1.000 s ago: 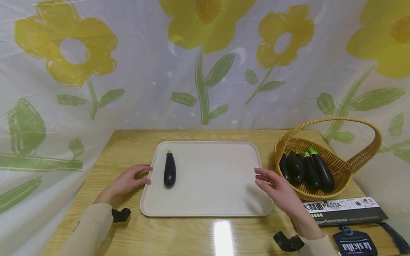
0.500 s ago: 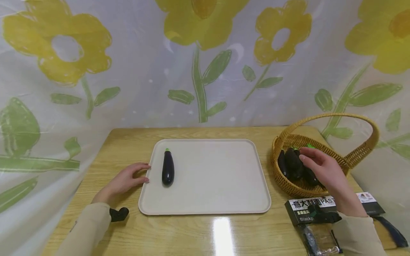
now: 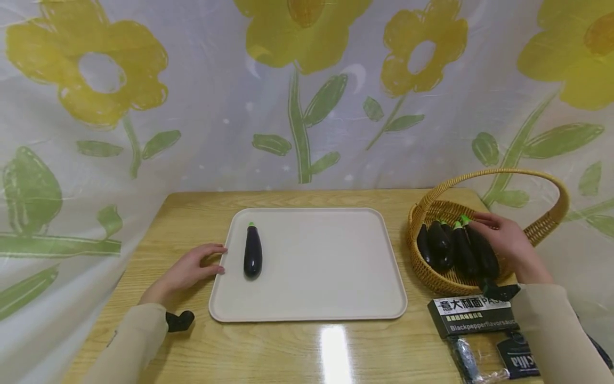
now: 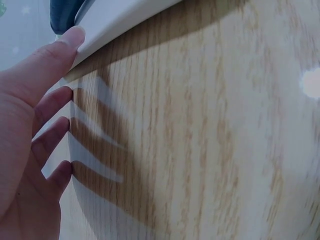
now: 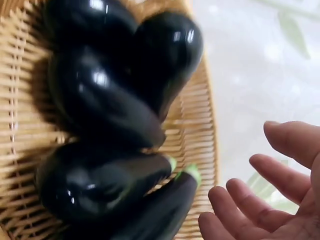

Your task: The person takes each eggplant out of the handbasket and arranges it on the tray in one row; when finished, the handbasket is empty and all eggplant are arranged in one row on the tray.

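Note:
One dark purple eggplant (image 3: 252, 252) with a green stem end lies on the left part of the white tray (image 3: 326, 266). At the tray's left edge rests my left hand (image 3: 192, 266), its fingers loosely spread; the left wrist view shows the thumb (image 4: 74, 37) at the rim. My right hand (image 3: 510, 242) is at the right side of the wicker basket (image 3: 434, 281), overlapping the upper end of the rightmost eggplant (image 3: 484, 256) in the head view. In the right wrist view its fingers are spread and hold nothing, beside the green stem ends of several eggplants (image 5: 100, 100).
The basket's tall handle (image 3: 503, 172) arches above my right hand. In front of the basket lie a black-and-white pasta box (image 3: 475, 320) and a dark-labelled package (image 3: 518, 357), partly hidden by my right sleeve. A flower-printed curtain (image 3: 216, 106) hangs behind the wooden table (image 3: 268, 346).
My right hand has moved from above the tray's right edge across the basket to its right side. My left hand has kept its place at the tray's edge.

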`<action>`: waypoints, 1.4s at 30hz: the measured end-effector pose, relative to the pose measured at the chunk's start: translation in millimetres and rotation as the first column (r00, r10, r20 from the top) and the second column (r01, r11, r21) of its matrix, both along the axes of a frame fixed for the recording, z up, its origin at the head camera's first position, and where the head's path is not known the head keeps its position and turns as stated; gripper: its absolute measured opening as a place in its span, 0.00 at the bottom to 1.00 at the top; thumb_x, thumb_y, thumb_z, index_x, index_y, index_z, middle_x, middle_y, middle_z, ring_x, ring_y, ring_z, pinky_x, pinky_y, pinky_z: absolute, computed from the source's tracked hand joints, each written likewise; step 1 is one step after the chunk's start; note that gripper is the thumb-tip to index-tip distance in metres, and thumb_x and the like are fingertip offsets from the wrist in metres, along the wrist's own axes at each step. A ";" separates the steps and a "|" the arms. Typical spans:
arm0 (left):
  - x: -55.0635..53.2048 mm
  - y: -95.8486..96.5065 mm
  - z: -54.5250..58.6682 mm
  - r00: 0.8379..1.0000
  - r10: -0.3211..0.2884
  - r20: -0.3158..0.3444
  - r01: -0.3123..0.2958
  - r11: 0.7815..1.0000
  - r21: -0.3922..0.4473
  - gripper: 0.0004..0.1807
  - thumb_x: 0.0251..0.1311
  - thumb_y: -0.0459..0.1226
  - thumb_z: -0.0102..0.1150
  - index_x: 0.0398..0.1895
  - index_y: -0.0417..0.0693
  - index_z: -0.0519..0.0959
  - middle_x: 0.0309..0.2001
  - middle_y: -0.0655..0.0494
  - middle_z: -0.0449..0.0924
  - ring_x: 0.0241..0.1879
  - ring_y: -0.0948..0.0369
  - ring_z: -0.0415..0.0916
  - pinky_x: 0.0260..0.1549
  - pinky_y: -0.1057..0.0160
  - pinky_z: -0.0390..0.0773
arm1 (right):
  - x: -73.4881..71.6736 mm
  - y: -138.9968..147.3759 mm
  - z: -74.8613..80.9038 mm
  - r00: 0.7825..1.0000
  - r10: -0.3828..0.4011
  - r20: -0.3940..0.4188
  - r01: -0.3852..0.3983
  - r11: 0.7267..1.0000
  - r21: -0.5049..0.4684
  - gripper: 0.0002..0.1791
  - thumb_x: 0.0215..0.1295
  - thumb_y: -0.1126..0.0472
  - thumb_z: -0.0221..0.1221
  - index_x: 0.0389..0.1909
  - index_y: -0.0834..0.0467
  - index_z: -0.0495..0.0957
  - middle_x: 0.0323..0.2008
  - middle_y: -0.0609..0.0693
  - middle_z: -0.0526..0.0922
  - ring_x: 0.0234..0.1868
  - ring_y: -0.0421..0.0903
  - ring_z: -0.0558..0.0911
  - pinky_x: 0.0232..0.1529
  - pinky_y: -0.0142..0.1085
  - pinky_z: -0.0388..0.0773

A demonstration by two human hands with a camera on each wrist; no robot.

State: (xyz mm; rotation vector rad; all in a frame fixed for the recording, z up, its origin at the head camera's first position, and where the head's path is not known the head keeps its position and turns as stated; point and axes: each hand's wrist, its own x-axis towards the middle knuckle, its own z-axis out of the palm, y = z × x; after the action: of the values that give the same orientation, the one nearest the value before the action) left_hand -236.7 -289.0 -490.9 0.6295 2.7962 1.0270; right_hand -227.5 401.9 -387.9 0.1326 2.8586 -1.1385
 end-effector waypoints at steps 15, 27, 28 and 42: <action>-1.3 -0.4 -3.3 1.000 0.005 0.011 -0.005 1.000 -0.001 0.28 0.61 0.43 0.66 0.61 0.38 0.75 0.64 0.34 0.69 0.66 0.35 0.60 0.65 0.35 0.57 | -18.6 34.9 -9.5 0.976 0.101 0.192 -0.113 0.992 0.052 0.32 0.77 0.51 0.46 0.68 0.74 0.59 0.65 0.77 0.60 0.53 0.62 0.73 0.43 0.43 0.77; -0.8 -0.7 -2.5 1.000 -0.005 -0.014 0.005 1.000 0.012 0.26 0.61 0.41 0.66 0.60 0.38 0.75 0.63 0.34 0.70 0.64 0.35 0.62 0.62 0.34 0.59 | -14.5 42.8 -11.4 0.890 0.207 0.405 -0.121 0.966 -0.228 0.32 0.75 0.65 0.41 0.75 0.67 0.42 0.65 0.78 0.55 0.50 0.60 0.77 0.43 0.49 0.82; -1.0 -0.7 -2.6 1.000 -0.005 -0.016 0.005 1.000 0.010 0.26 0.61 0.41 0.66 0.60 0.38 0.75 0.63 0.34 0.70 0.64 0.35 0.62 0.62 0.34 0.59 | -14.4 43.0 -11.1 0.887 0.214 0.409 -0.132 0.967 -0.220 0.33 0.75 0.65 0.42 0.75 0.66 0.42 0.66 0.79 0.51 0.53 0.62 0.76 0.44 0.50 0.82; -0.3 0.3 -2.6 1.000 -0.003 -0.005 0.003 1.000 -0.011 0.27 0.62 0.43 0.65 0.61 0.38 0.75 0.64 0.35 0.69 0.65 0.36 0.61 0.64 0.35 0.57 | -18.5 43.4 -16.8 0.917 0.321 0.238 -0.337 0.941 0.029 0.34 0.67 0.65 0.57 0.68 0.74 0.57 0.62 0.81 0.59 0.58 0.73 0.67 0.50 0.53 0.75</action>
State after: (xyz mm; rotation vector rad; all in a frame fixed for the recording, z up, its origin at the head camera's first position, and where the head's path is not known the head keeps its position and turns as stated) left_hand -236.9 -288.7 -493.5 0.6360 2.8026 1.0104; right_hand -246.0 445.3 -404.7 -0.1965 2.5862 -0.8927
